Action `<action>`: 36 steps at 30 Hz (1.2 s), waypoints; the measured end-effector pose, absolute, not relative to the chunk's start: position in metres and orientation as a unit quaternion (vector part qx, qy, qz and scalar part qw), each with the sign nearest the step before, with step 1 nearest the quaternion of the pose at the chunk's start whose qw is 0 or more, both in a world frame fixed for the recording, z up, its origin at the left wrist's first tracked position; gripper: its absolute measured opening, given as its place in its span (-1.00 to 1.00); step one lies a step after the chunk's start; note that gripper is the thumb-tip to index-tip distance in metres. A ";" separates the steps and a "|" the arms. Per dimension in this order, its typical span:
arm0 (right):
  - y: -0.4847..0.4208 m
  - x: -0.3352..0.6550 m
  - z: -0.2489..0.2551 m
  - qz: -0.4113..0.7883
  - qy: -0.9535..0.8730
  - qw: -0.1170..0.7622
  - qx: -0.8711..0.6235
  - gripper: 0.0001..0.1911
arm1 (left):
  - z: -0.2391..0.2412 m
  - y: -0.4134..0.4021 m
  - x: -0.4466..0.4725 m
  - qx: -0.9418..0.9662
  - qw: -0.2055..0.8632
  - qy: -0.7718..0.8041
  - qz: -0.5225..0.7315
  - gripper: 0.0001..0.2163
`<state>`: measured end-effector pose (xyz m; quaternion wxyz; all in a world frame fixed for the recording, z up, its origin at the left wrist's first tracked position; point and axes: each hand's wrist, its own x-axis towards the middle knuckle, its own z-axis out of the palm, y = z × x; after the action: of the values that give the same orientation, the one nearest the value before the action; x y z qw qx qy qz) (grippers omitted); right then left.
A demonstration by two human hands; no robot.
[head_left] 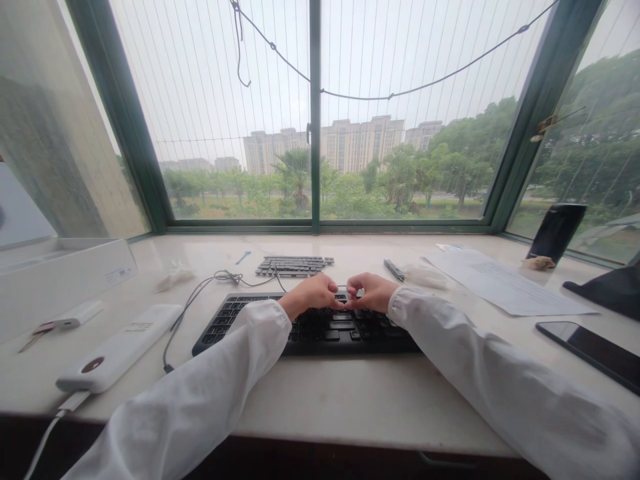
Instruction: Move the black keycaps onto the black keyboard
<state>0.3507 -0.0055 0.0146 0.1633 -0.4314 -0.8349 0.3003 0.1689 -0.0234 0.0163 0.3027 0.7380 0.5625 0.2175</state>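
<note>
A black keyboard [345, 347] lies on the white sill in front of me, its middle partly hidden by my hands and sleeves. Above its keys, my left hand [314, 293] has thumb and fingers pinched together. Close beside it, my right hand [374, 292] is curled in a pinch too, the fingertips of both hands nearly meeting. Whatever small thing is between them, if any, I cannot make out. Behind the keyboard sit rows of dark keycaps [295, 266], laid out much like a keyboard's layout. A grey cable [195, 298] runs from the keyboard's back edge to the left.
On the left are a white power bank [123, 347] with a plugged cable, a key with a white fob [75, 317], and a white box [60, 280]. Rightward lie a dark pen-like object [394, 269], paper sheets [505, 283] and a phone [595, 350]. A window frame [315, 227] borders the back.
</note>
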 end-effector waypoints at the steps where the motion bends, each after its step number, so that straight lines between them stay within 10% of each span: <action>1: -0.006 0.350 0.015 0.293 -0.837 0.162 -0.433 -0.69 | 0.016 -0.023 0.169 0.740 0.300 0.561 0.217 -0.66; 36: 0.007 0.342 0.021 0.369 -0.809 0.111 -0.445 -0.63 | 0.022 -0.020 0.171 0.784 0.254 0.554 0.115 -0.58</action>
<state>0.3425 0.0074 0.0215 0.1105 -0.4449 -0.8086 0.3688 0.1706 -0.0196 0.0225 0.2540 0.7845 0.5541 0.1145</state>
